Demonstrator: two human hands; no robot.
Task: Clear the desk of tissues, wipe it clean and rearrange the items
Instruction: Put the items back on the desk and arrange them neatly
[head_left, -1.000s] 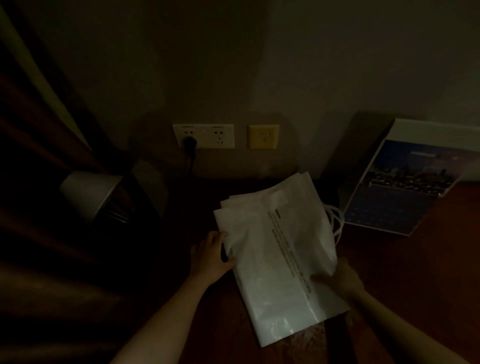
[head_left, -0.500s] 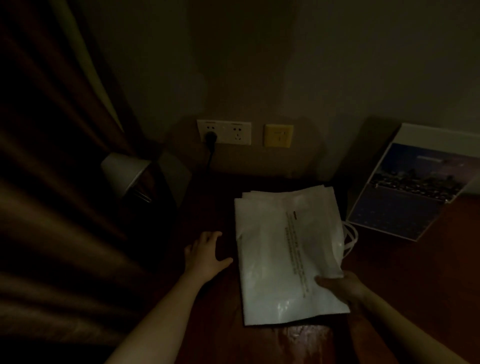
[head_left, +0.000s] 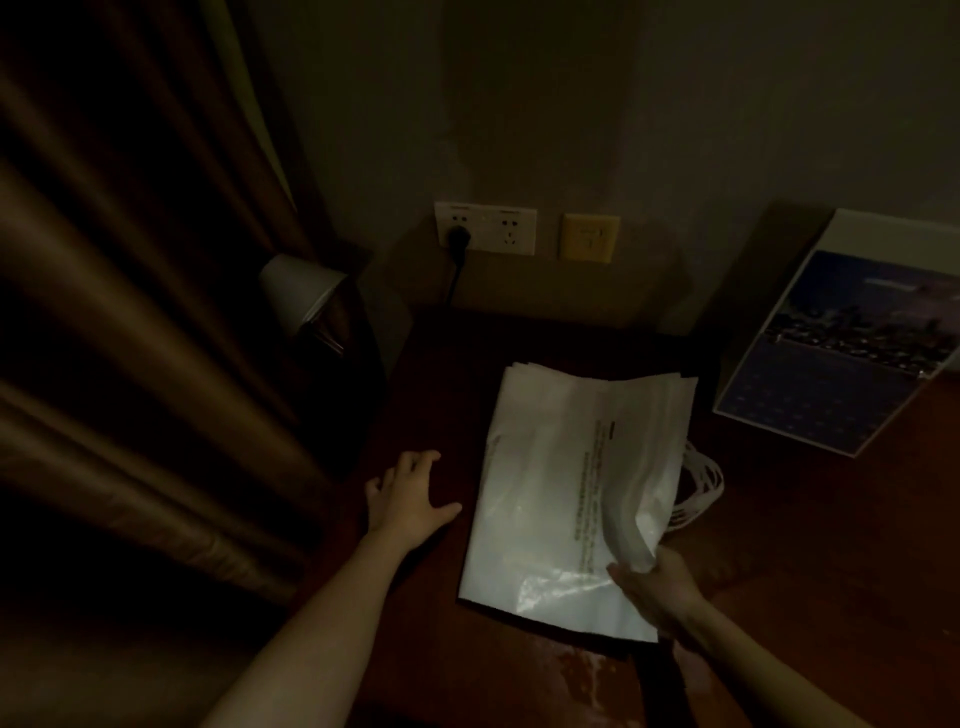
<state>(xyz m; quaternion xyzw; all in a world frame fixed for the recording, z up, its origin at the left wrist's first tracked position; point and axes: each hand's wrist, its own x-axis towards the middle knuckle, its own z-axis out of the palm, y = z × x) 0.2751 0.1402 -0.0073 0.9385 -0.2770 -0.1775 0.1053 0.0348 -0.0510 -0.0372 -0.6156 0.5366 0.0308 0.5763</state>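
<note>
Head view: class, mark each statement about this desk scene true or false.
1. The right hand holds up a corner of the bags. True.
2. The left hand rests on the bags. False: it is spread on the desk beside them, apart.
3. A plug sits in the socket. True.
4. The calendar lies flat. False: it stands tilted.

A stack of sheets (head_left: 561, 493) lies on the tabletop (head_left: 810, 561). From it, the left hand (head_left: 408, 501) is at nine o'clock, just beside it. The right hand (head_left: 654, 587) holds its five o'clock corner, lifted. Looped cord (head_left: 701, 483) lies at three, touching. A calendar (head_left: 841, 353) leans at two, a lamp (head_left: 298, 288) at ten, and wall sockets (head_left: 485, 228) behind at twelve.
</note>
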